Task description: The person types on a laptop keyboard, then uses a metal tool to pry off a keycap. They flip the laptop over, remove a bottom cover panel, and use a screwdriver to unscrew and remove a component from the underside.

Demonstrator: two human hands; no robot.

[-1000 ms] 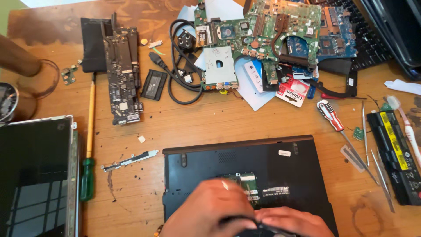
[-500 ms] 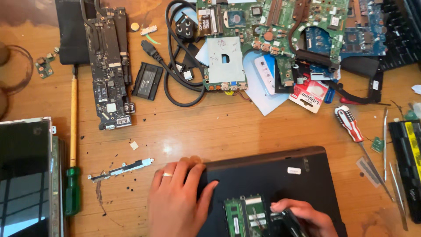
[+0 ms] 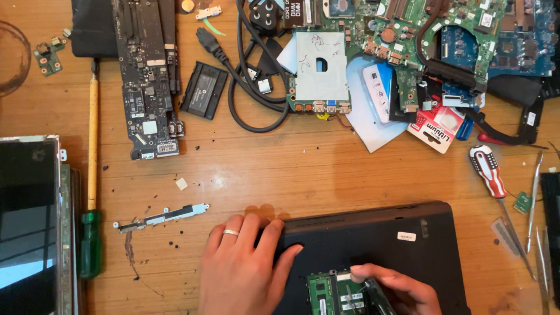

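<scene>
The laptop (image 3: pixel 373 245) lies underside up at the table (image 3: pixel 280 169) front edge. Its memory bay is uncovered, green memory modules (image 3: pixel 329 294) seated inside. Left hand (image 3: pixel 245 271) rests flat, fingers spread, on the casing. Right hand (image 3: pixel 394 289) pinches a dark tool over the modules.

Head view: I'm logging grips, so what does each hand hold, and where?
The left hand holds nothing; it lies flat on the black laptop base's left corner. The right hand pinches a dark tool near its upper end.
</scene>
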